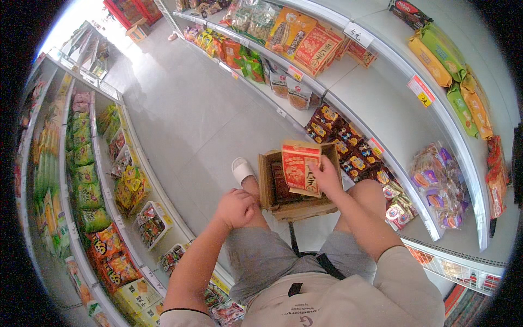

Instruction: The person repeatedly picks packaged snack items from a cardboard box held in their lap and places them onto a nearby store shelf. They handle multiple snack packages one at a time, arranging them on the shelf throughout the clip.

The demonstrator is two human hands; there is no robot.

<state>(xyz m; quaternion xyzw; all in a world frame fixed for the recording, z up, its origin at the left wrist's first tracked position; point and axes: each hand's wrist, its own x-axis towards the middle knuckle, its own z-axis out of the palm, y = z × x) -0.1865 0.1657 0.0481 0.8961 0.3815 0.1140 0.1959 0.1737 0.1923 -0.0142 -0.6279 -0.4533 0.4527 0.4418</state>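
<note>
My right hand grips the right edge of a red and tan snack packet, flat and rectangular with printing. The packet is held tilted above an open cardboard box between my legs. Inside the box, dark reddish packs show partly; the held packet hides the rest. My left hand is closed in a loose fist against my left knee, with nothing seen in it. Similar red packets stand on the shelf ahead to the right.
Curved shelving on the right bears bagged snacks, with dark brown packs on its low level close to the box. Shelves at left hold green and orange packages. Grey floor runs between them. A wooden stool stands far off.
</note>
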